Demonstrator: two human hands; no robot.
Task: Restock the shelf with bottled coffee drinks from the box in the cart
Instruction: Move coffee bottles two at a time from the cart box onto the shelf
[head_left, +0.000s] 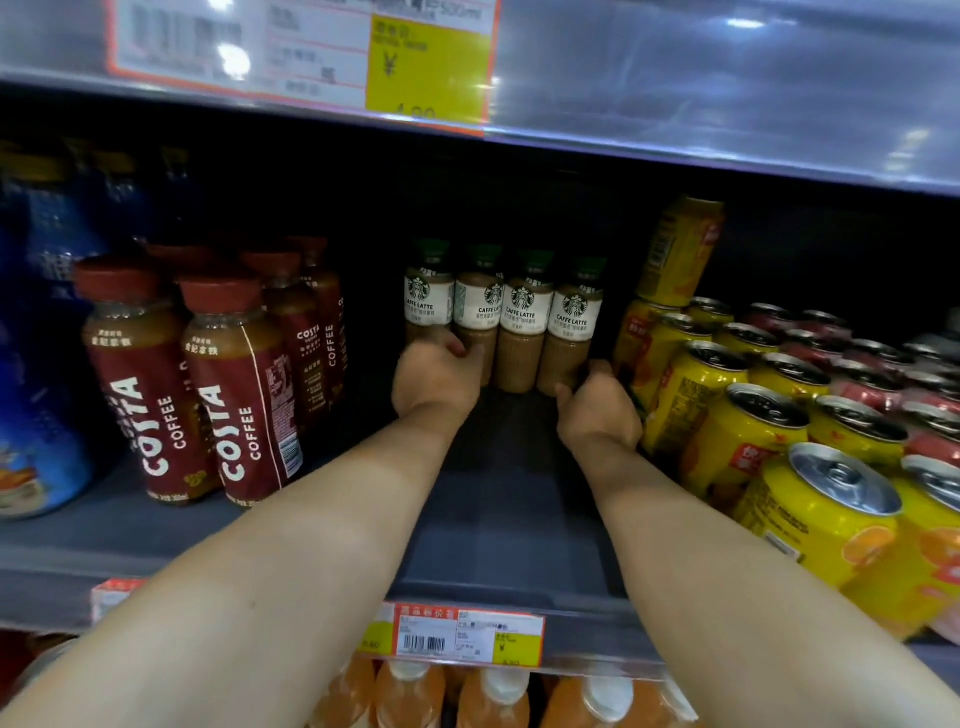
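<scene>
Several Starbucks caffe latte bottles (522, 317) with green caps and white labels stand in a row deep on the dark shelf (498, 519). My left hand (434, 376) reaches in and its fingers curl round the bases of the two leftmost bottles. My right hand (597, 405) is at the base of the rightmost bottle, thumb against its side. Both forearms stretch across the shelf's bare front strip. The cart and box are out of view.
Red Costa Coffee bottles (234, 389) stand to the left, with blue packages (36, 364) beyond them. Yellow cans (748, 431) crowd the right side, one (680, 249) stacked on top. A price tag (467, 636) hangs on the shelf edge; orange bottles (493, 696) sit below.
</scene>
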